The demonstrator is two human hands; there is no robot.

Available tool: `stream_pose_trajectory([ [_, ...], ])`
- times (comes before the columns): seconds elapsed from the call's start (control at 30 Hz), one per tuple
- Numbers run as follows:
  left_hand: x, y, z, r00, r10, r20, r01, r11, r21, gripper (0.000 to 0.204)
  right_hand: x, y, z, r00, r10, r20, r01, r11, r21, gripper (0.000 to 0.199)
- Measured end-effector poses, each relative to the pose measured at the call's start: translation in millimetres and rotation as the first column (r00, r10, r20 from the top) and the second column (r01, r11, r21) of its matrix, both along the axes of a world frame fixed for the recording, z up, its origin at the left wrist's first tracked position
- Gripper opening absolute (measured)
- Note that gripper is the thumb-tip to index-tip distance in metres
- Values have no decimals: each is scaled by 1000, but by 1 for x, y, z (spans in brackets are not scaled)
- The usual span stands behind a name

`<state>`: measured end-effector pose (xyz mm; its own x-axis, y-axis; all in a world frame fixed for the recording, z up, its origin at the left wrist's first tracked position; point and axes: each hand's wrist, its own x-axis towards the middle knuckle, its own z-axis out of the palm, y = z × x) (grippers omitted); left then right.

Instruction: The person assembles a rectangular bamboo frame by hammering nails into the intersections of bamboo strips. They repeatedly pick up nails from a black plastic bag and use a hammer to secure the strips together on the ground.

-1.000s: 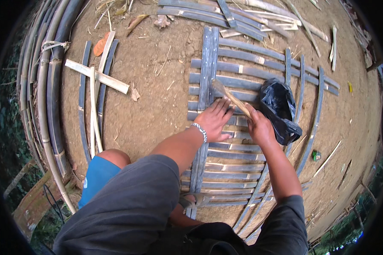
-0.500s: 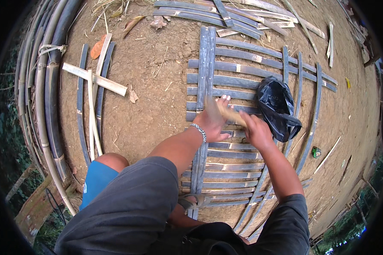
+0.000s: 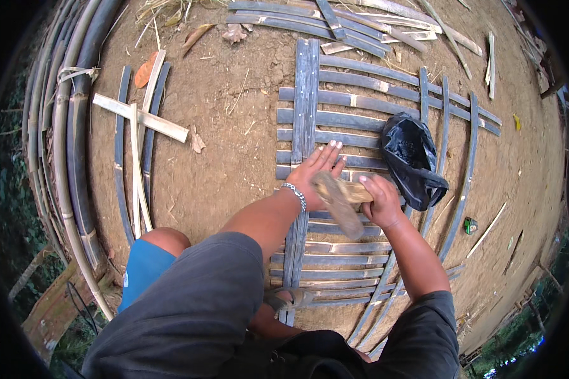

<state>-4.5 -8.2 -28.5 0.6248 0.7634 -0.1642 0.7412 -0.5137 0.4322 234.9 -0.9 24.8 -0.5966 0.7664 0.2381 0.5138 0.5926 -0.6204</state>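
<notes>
A panel of dark split-bamboo slats lies on the ground in front of me, with a doubled upright bamboo strip crossing its left ends. My left hand, with a chain bracelet at the wrist, presses on that strip with its fingers stretched out. My right hand grips the wooden handle of a hammer. The hammer's head is smeared by motion and partly covers the left hand's thumb side. Just beyond the right hand, a black plastic bag rests on the slats.
Several long bamboo poles, tied together, run along the left side. Loose bamboo strips lie crossed nearby, and more slats are piled at the far side. A small green-and-black tape measure sits on the dirt at right. My sandalled foot stands by the panel.
The hammer has turned in my right hand, its head swinging right and toward me. My left hand's fingers have straightened out on the strip. The bag and slats stay put.
</notes>
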Motion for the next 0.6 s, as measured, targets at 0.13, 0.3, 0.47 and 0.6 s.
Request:
stream_pose_trajectory([
  [0.13,3,6,13,991,-65,-118,64,998,-12,103,-5,5,0,887,-98,452,270,903,-333,62],
  [0.3,1,1,12,991,-75,-115,75,997,0,99,-11,-9,-4,958,-175,228,229,945,-235,49],
  [0.47,4,3,17,991,-58,-121,55,998,-29,98,-5,0,11,900,-223,375,367,852,-374,45],
  [0.6,6,3,17,991,-49,-126,56,997,50,99,-9,-16,40,873,-357,333,477,765,-432,44],
])
